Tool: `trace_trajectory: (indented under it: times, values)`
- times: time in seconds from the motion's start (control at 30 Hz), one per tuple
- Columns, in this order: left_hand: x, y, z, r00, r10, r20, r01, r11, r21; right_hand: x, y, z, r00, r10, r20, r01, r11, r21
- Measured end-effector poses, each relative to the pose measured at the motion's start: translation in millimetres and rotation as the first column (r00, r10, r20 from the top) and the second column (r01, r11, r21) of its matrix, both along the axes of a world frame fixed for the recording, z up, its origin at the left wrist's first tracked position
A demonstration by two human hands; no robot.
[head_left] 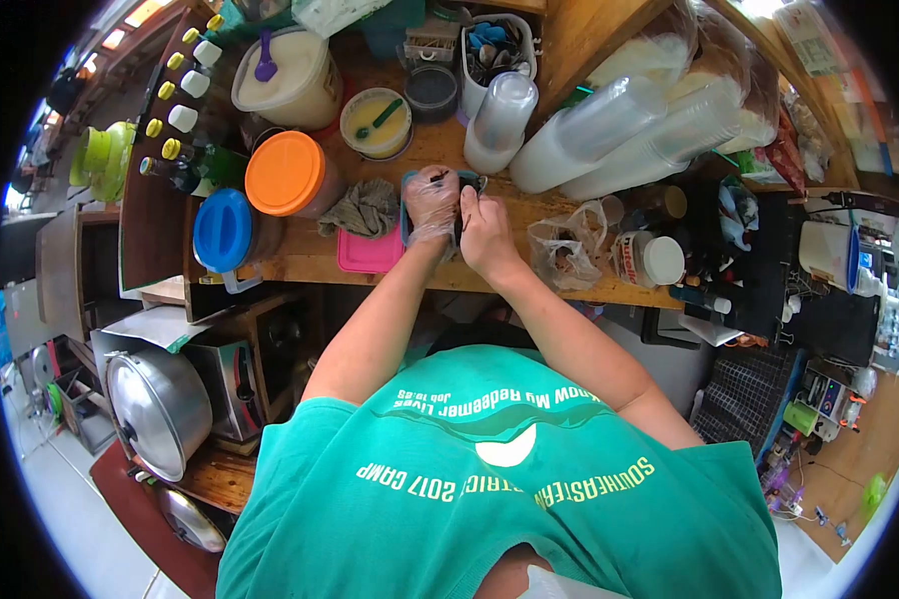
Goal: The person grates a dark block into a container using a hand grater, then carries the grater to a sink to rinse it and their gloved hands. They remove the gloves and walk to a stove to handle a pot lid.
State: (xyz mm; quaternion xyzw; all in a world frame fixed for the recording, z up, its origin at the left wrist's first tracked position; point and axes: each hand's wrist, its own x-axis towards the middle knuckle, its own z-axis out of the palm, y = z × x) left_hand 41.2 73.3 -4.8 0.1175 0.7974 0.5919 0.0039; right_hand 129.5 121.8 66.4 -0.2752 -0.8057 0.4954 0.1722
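My left hand (433, 203), in a clear plastic glove, is closed over a blue-rimmed container (407, 215) on the wooden counter. A small dark piece shows at its fingers, too small to name. My right hand (486, 235) is bare and curled closed right beside it, the two nearly touching. Whatever its fingers grip is hidden. Just left of the hands lie a pink lid or tray (370, 250) and a crumpled grey cloth (362, 208). To the right is a clear plastic bag (567, 248) with brown contents.
Behind the hands stand a tub of yellow spread (377, 125), a large white-filled tub (288, 80) and stacked plastic cups (499, 120). Orange-lidded (284, 173) and blue-lidded (223, 230) containers are at left. A Nutella jar (647, 260) sits near the front edge at right.
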Motion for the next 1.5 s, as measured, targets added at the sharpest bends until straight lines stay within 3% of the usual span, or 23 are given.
trace_trajectory:
  times: [0.13,0.2,0.27,0.33,0.4,0.43,0.5,0.57,0.63,0.7,0.73,0.77,0.83,0.87,0.93,1.07,1.13,1.23,1.33,1.43,1.5]
  values:
    - [-1.4,-1.0,-13.6,0.999,0.027,0.034,-0.024,0.997,-0.074,-0.4,1.5,15.9,0.997,0.068,0.038,-0.067,0.997,-0.037]
    - [4.4,-3.0,12.5,0.997,-0.019,0.073,0.012,0.995,0.095,-0.9,-0.8,14.8,0.992,0.076,0.098,-0.067,0.993,-0.098]
    - [6.5,-6.5,10.0,0.997,-0.035,0.065,0.028,0.995,0.1,-2.5,-3.2,11.3,0.999,0.027,0.039,-0.024,0.997,-0.074]
    - [3.3,-7.1,4.1,0.998,-0.043,0.045,0.038,0.992,0.117,-0.8,-1.6,15.9,0.995,0.053,0.089,-0.044,0.994,-0.096]
    - [0.1,-9.3,-8.1,0.999,0.023,0.045,-0.017,0.991,-0.136,-1.3,0.3,15.1,0.987,0.086,0.137,-0.07,0.991,-0.112]
    - [-0.7,-8.6,-14.6,0.999,0.033,0.043,-0.027,0.991,-0.131,-1.1,0.6,6.3,0.99,0.082,0.118,-0.073,0.995,-0.073]
    - [2.0,-7.2,0.1,0.997,0.012,0.072,-0.015,0.999,0.038,-2.9,0.4,0.3,0.991,0.084,0.102,-0.08,0.996,-0.036]
    - [3.8,-0.1,12.5,0.99,0.026,0.141,-0.044,0.991,0.124,-3.9,-0.7,0.7,0.999,0.035,-0.037,-0.037,0.998,-0.051]
    - [6.5,0.6,12.9,0.976,0.033,0.214,-0.078,0.975,0.21,-1.2,-1.0,5.8,0.999,0.03,-0.022,-0.033,0.993,-0.112]
    - [3.8,-1.9,11.7,0.988,0.081,0.134,-0.082,0.997,0.002,-0.7,-0.2,6.5,0.999,0.034,-0.018,-0.037,0.986,-0.162]
    - [4.0,-4.0,12.0,0.948,0.103,0.302,-0.094,0.995,-0.043,0.2,0.0,0.3,0.999,0.042,0.028,-0.04,0.996,-0.08]
    - [3.3,-4.3,12.8,0.948,0.109,0.298,-0.102,0.994,-0.038,-1.4,-0.6,3.1,0.996,0.046,0.074,-0.046,0.999,0.001]
    - [2.8,-5.7,12.1,0.915,0.111,0.388,-0.118,0.993,-0.006,-3.4,-0.1,6.8,0.996,0.059,0.074,-0.056,0.998,-0.035]
    - [3.1,-4.7,15.4,0.914,0.112,0.39,-0.117,0.993,-0.01,-3.6,-1.6,10.7,0.995,0.061,0.08,-0.055,0.996,-0.077]
    - [6.3,-0.9,20.8,0.967,0.062,0.246,-0.112,0.975,0.191,-3.8,-1.5,11.6,0.995,0.059,0.076,-0.051,0.994,-0.1]
    - [5.7,-1.7,17.1,0.968,0.076,0.239,-0.111,0.985,0.134,-3.2,-0.4,-0.5,0.998,0.061,-0.006,-0.061,0.998,-0.023]
    - [0.1,-2.0,-1.9,0.92,0.078,0.383,-0.111,0.992,0.066,-4.2,-0.7,3.4,0.997,0.07,0.045,-0.069,0.997,-0.015]
    - [2.9,-2.8,13.7,0.963,0.054,0.263,-0.089,0.988,0.123,-6.4,-2.4,6.8,0.992,0.044,0.12,-0.038,0.998,-0.049]
    - [11.4,-4.4,44.2,0.968,0.018,0.249,-0.057,0.987,0.152,-3.8,-3.3,7.2,0.991,0.022,0.134,-0.009,0.995,-0.102]
    - [5.5,-7.4,-4.7,0.954,0.084,0.288,-0.096,0.995,0.028,-3.5,-2.1,17.1,0.987,0.053,0.149,-0.039,0.995,-0.09]
    - [1.1,-9.3,6.2,0.942,0.095,0.323,-0.124,0.99,0.07,-6.1,-2.2,18.8,0.981,0.071,0.181,-0.059,0.996,-0.071]
